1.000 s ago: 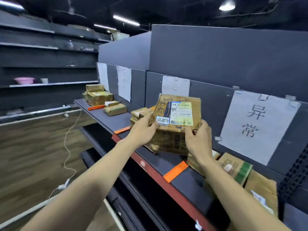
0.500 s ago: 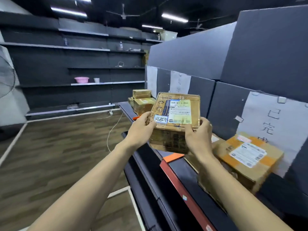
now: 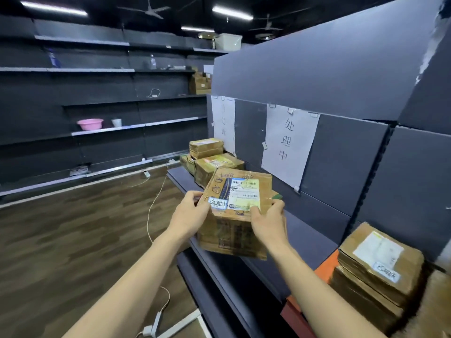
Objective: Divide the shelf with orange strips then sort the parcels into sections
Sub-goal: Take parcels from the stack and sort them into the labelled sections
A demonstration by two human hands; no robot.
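Cardboard box [image 3: 238,211] is held over the shelf [image 3: 307,237], both arms outstretched: left hand [image 3: 189,217] grips its nine o'clock edge, right hand [image 3: 268,222] pinches its four o'clock corner.

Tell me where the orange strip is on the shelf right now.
In the head view, the orange strip lies across the shelf at lower right, beside the stacked parcels there, right of the right hand.

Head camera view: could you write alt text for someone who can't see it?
Two hands, left and right, hold a labelled cardboard parcel over a dark shelf, below a paper sign. More parcels sit beside an orange strip.
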